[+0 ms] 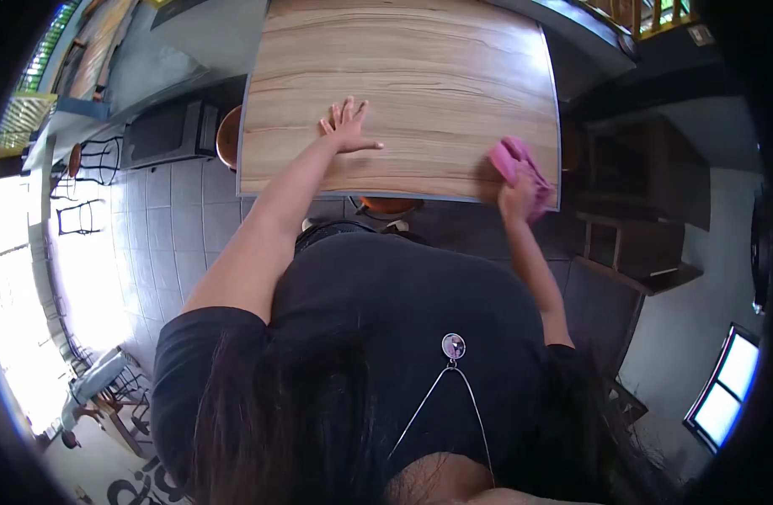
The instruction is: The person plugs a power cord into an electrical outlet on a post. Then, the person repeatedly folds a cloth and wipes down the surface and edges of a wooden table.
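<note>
My left hand (347, 135) lies on the wood-grain table (403, 63), its fingers spread and nothing in them. Over at the table's near right corner, my right hand (519, 199) grips a pink cloth (511, 158). Part of the cloth bunches ahead of the fingers and part hangs beside the wrist, close to the table edge. The fingers of that hand are partly covered by the cloth and slightly blurred.
A round brown stool (228, 137) stands against the table's left side, and an orange seat (388, 204) shows under the near edge. Dark wooden furniture (631, 240) is on the right. Several chairs (79, 217) stand on the grey tiled floor at left.
</note>
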{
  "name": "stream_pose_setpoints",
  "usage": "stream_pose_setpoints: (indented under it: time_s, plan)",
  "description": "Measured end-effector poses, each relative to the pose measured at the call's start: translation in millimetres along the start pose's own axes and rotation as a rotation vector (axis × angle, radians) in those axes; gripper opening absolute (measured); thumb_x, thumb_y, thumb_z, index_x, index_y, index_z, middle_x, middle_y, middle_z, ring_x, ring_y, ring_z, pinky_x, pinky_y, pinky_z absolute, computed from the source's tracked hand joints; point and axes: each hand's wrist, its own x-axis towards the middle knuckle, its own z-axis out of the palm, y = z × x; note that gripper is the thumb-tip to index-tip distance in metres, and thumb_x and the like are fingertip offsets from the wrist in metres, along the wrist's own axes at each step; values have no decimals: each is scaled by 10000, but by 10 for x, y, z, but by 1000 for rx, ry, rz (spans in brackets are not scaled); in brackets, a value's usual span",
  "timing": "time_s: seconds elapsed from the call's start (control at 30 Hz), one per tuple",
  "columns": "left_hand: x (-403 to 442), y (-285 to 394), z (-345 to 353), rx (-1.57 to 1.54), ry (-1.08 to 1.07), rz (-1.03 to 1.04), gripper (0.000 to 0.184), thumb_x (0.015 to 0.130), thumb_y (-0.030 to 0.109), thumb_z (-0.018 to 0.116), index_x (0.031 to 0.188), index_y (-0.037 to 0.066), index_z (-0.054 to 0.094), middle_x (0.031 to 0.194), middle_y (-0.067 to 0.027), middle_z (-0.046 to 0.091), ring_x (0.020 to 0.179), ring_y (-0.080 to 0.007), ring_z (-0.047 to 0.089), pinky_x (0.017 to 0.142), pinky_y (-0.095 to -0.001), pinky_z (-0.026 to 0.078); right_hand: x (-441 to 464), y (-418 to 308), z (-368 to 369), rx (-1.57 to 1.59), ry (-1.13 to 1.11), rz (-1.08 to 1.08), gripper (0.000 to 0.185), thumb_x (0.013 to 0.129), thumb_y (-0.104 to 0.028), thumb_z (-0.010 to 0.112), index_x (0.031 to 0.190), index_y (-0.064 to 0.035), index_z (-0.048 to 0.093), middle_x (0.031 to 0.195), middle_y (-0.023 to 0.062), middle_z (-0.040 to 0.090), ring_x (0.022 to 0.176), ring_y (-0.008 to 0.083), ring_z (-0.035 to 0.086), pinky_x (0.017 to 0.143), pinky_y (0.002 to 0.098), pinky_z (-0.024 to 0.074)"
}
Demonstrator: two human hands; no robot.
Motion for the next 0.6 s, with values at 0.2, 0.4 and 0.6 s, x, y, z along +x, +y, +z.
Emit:
stream_pose_setpoints:
  time_s: [0.2, 0.4, 0.6]
  plan:
    - [-88, -7, -70, -107, -5, 234, 840, 721, 641, 521, 1392, 236, 220, 1469, -111, 49, 1328, -409, -2, 1016, -612, 22, -237, -1719, 557, 419, -290, -394, 445, 758, -79, 536, 1200, -70, 493, 1250, 207, 457, 1228, 371, 350, 1021, 417, 286]
    - [-489, -28, 42, -166, 340, 832, 632, 742, 354, 610, 1314, 226, 372, 1380, -101, 307, 1299, -334, 211, 1047, -467, 185, 65, -2067, 784, 866, -427, 53, 498, 756, -101, 546, 1241, -67, 444, 1285, 224, 418, 1252, 403, 301, 1044, 400, 248]
    - [-456, -865, -96, 89, 474, 737, 472, 726, 180, 602, 1185, 216, 498, 1106, -29, 525, 1061, -225, 479, 885, -421, 358, -47, -2622, 646, 688, -619, -252, 673, 739, -193, 613, 1327, -55, 318, 1370, 231, 284, 1307, 378, 199, 1070, 440, 150]
